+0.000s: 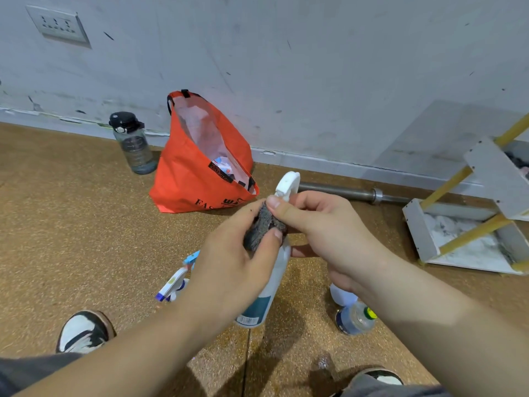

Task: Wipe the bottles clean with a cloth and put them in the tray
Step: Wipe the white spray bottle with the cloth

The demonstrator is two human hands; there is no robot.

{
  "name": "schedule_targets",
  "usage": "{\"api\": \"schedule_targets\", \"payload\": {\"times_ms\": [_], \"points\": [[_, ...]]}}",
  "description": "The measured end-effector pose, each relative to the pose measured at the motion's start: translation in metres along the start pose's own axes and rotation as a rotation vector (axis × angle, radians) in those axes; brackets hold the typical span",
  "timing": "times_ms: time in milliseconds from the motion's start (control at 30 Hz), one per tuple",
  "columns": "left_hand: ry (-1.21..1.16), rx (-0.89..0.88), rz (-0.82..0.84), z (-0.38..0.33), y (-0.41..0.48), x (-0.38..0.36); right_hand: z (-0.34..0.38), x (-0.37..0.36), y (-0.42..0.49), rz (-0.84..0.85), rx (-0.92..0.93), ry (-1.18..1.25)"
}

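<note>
- Spray bottle: hangs tilted in mid-air over the speckled brown floor, white with a teal label low on its body, well apart from the tray rack.
- Scuffed grey wall: rises behind, with a socket plate at upper left.
- Tray rack: white panels on yellow rods, sits on the floor at far right, near the wall.
- Orange bag: slumps open-mouthed against the wall, beyond both grips.
- Right grip: curls round the spray bottle's neck just under the white trigger head, thumb pressing on top of the cloth.
- Left grip: pinches the cloth against the bottle's shoulder, thumb in front, fingers behind.
- Metal bar: lies along the foot of the wall, between bag and rack.
- Dark water bottle: stands upright just left of the bag.
- Second spray bottle: blue-tipped, lies on the floor, partly hidden by the left grip.
- Small bottle: yellow-green cap, lies on the floor under the right forearm.
- Cloth: dark grey, bunched, pressed to the bottle's upper body.
</note>
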State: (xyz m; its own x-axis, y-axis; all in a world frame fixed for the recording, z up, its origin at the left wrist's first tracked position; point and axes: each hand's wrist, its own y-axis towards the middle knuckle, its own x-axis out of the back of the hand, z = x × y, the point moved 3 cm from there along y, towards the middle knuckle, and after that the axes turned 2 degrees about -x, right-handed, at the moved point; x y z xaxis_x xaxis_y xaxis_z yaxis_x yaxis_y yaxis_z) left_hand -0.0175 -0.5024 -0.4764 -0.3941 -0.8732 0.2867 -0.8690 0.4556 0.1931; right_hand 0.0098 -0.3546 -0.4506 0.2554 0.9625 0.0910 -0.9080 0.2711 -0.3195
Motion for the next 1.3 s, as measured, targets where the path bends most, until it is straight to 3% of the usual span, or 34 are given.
{"api": "schedule_targets", "payload": {"times_ms": [167,233,400,567,733,900,1067,1300], "points": [[-0.115,0.173,-0.01,0.012,0.008,0.006,-0.001,0.002,0.003,-0.04,0.123,-0.013],[-0.147,0.168,0.041,0.01,0.004,0.003,0.0,0.002,0.003,-0.04,0.179,-0.085],[0.065,0.058,0.091,0.013,0.005,0.006,0.004,0.003,0.003,-0.041,0.278,-0.256],[-0.237,0.204,-0.064,0.009,0.012,0.02,-0.001,0.005,0.006,-0.055,0.35,-0.457],[-0.147,-0.001,0.038,-0.02,0.009,0.016,-0.003,-0.004,0.003,-0.062,0.379,-0.674],[-0.045,0.021,-0.019,-0.019,0.012,0.009,0.001,-0.011,-0.003,-0.088,0.474,-0.836],[-0.273,0.13,-0.015,-0.021,0.007,0.009,0.005,-0.017,-0.008,-0.087,0.555,-0.853],[-0.346,0.238,-0.041,-0.012,0.01,0.014,0.004,-0.017,-0.008,-0.096,0.614,-0.885]]}}
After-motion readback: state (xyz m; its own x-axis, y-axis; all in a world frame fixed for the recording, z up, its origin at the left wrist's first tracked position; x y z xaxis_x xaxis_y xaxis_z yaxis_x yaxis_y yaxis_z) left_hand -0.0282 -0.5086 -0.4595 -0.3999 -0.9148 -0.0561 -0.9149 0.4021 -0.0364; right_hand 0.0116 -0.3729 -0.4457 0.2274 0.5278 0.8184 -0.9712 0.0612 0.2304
